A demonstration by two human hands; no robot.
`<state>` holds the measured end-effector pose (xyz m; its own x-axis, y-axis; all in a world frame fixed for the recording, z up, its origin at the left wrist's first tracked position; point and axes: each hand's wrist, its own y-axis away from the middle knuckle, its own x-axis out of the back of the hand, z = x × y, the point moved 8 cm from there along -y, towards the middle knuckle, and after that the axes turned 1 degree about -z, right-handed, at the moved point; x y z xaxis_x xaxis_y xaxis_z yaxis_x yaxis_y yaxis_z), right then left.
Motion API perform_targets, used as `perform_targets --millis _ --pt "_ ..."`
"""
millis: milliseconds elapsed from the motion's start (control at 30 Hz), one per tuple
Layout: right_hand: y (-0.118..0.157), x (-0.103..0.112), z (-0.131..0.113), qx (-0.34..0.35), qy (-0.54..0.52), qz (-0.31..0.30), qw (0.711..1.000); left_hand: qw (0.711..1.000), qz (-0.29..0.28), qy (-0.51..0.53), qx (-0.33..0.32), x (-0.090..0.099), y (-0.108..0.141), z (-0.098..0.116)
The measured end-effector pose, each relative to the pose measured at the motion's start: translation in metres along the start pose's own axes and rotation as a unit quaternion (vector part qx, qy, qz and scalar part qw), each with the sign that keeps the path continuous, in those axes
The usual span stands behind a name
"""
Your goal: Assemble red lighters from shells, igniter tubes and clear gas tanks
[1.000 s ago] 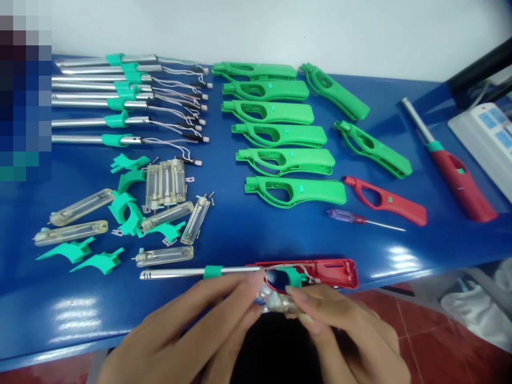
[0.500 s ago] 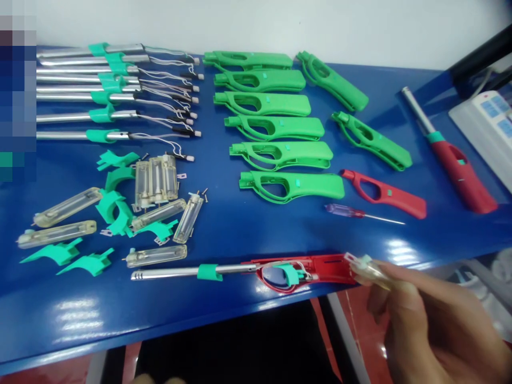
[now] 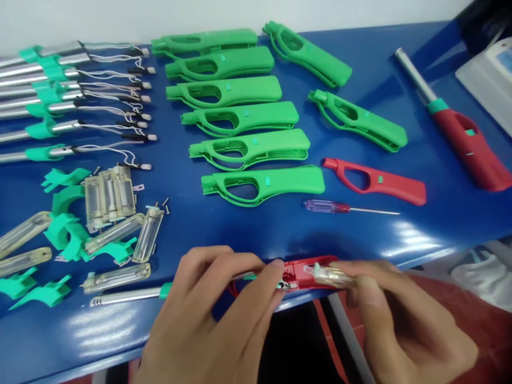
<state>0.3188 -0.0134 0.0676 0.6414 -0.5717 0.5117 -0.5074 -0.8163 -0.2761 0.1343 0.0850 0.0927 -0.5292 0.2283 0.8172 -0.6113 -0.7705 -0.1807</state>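
My right hand (image 3: 404, 314) pinches a clear lighter fuel tank (image 3: 335, 275) between thumb and fingertips. The tank's pale nozzle end points left, over the right part of an open red lighter handle half (image 3: 295, 271). My left hand (image 3: 216, 314) is closed over the left part of that handle half, its fingertips on the shell near the wires and trigger. A silver barrel tube (image 3: 128, 296) with a teal collar (image 3: 165, 290) extends left from under my left hand. The handle half lies at the front edge of the blue table; most of its trigger area is hidden.
Green lighter handles (image 3: 248, 144) fill the middle. A red handle half (image 3: 380, 181), screwdriver (image 3: 328, 206) and assembled red lighter (image 3: 460, 133) lie right. Wired barrels (image 3: 52, 128), teal triggers (image 3: 72, 234) and several tanks (image 3: 148, 234) lie left. The table's front edge (image 3: 108, 362) is close.
My left hand has come up from below and taken hold of the red handle half. My right hand has brought the fuel tank left, over the shell. The view has shifted right.
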Motion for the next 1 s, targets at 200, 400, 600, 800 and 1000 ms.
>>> perform_targets --millis 200,400,600,800,1000 --pt "-0.007 -0.007 -0.003 0.024 -0.028 -0.039 0.999 0.997 -0.069 -0.009 -0.030 -0.019 -0.011 0.005" --pt "-0.009 -0.007 -0.007 -0.006 -0.071 0.014 0.997 0.995 -0.067 0.065 -0.030 -0.020 -0.023 0.013" --pt "-0.005 -0.003 -0.002 -0.010 -0.053 0.008 0.999 0.999 -0.043 0.013 -0.023 -0.019 -0.016 0.008" --pt "-0.004 -0.004 0.000 -0.005 -0.026 -0.011 1.000 0.994 -0.088 -0.041 -0.048 -0.023 -0.008 -0.002" --pt "-0.004 -0.011 0.004 -0.017 -0.021 -0.062 0.998 0.988 -0.116 -0.054 -0.081 -0.026 -0.017 0.007"
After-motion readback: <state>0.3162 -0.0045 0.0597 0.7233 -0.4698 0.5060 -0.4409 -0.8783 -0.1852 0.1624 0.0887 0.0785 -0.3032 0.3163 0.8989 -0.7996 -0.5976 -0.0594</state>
